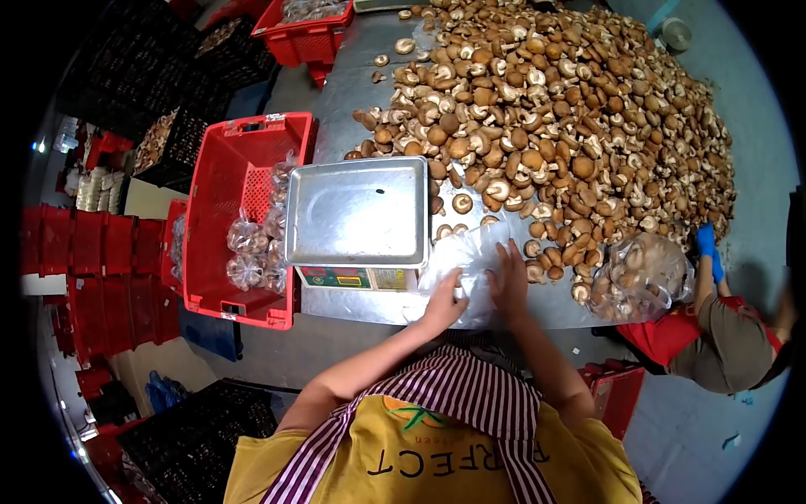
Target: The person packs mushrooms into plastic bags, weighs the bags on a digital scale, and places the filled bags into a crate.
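Clear plastic bags [464, 254] lie in a loose stack at the table's front edge, to the right of the scale. My left hand [445, 306] is at the near left side of the stack, its fingers bent and closed on the plastic. On the right side of it rests my right hand [509, 284], with its fingers stretched out and apart, touching the bags. A large heap of brown mushrooms [579, 109] spreads behind and right of the hands. The scale [359, 210] has a bare metal pan with a small dark speck on it.
Left of the scale, a red crate [206, 244] holds several bagged mushrooms [246, 236]. A big filled bag of mushrooms [642, 273] sits at the right edge, beside a co-worker's blue-gloved hand [708, 244]. Another red crate [304, 38] stands at the far left.
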`<action>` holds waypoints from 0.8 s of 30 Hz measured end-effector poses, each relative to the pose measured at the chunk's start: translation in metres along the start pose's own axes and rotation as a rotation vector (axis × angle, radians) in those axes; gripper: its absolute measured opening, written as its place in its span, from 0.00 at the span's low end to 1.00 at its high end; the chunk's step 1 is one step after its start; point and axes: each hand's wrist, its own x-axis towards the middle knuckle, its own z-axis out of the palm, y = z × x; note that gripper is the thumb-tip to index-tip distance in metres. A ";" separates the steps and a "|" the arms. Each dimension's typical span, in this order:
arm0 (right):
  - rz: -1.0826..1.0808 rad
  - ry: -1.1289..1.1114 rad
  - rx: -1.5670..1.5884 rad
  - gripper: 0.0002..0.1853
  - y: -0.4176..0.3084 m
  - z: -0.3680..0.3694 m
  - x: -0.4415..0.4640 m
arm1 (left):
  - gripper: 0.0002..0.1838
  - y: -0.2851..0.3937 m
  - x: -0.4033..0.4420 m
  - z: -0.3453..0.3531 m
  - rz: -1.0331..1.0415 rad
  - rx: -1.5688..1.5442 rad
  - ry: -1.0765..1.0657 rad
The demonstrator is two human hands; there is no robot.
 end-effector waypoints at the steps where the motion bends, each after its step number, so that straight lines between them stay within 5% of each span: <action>1: -0.001 0.007 0.003 0.36 0.000 0.000 0.000 | 0.35 -0.005 0.006 0.004 0.008 0.062 -0.053; 8: 0.112 0.040 0.170 0.38 -0.034 -0.024 -0.037 | 0.34 -0.028 -0.024 -0.009 -0.056 -0.107 -0.248; 12: -0.074 -0.080 0.180 0.32 -0.050 0.000 -0.062 | 0.26 -0.036 -0.039 -0.017 -0.161 -0.240 -0.205; 15: 0.170 -0.248 0.267 0.29 -0.057 0.009 -0.085 | 0.21 -0.050 -0.046 -0.023 -0.131 -0.141 -0.240; 19: 0.247 -0.076 0.288 0.28 -0.031 0.033 -0.095 | 0.20 -0.058 -0.033 -0.016 -0.116 0.108 -0.282; 21: 0.350 -0.099 0.179 0.26 -0.007 0.044 -0.081 | 0.17 -0.067 -0.008 0.009 -0.067 0.193 -0.138; 24: 0.308 -0.008 0.030 0.26 0.019 0.047 -0.032 | 0.14 -0.054 0.055 0.023 -0.175 0.041 -0.101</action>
